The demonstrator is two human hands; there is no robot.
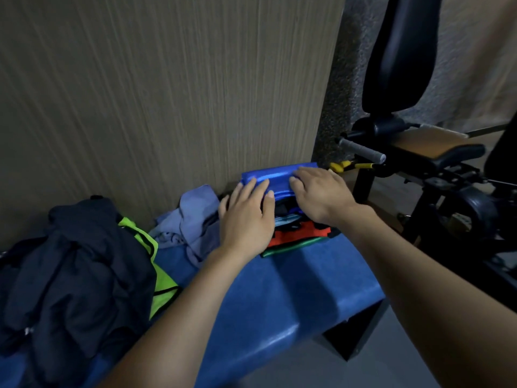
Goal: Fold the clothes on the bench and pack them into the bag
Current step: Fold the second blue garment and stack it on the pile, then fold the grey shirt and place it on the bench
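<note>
A person's left hand (246, 217) and right hand (319, 191) press down together on a shiny blue bag (275, 179) that stands at the far end of a blue desk (279, 298), against a wood-grain wall (167, 93). Both hands lie flat with straight fingers, so each grip is released and pressing, not grasping. Folded clothes (296, 236) in red, green and dark cloth sit under the palms, at the mouth of the bag; whether they lie fully inside cannot be told. The step in hand appears to be the packing of folded pieces, pushed down to make room. A crumpled light blue garment (193, 222) lies just beside the bag, unfolded, and a dark heap of clothes (70, 264) with a neon yellow-green piece (145, 242) sits well apart at the near left of the desk. The next move likely calls for a free hand to lift the light blue garment and spread it flat for folding. Exercise equipment (419, 152) stands at right.
</note>
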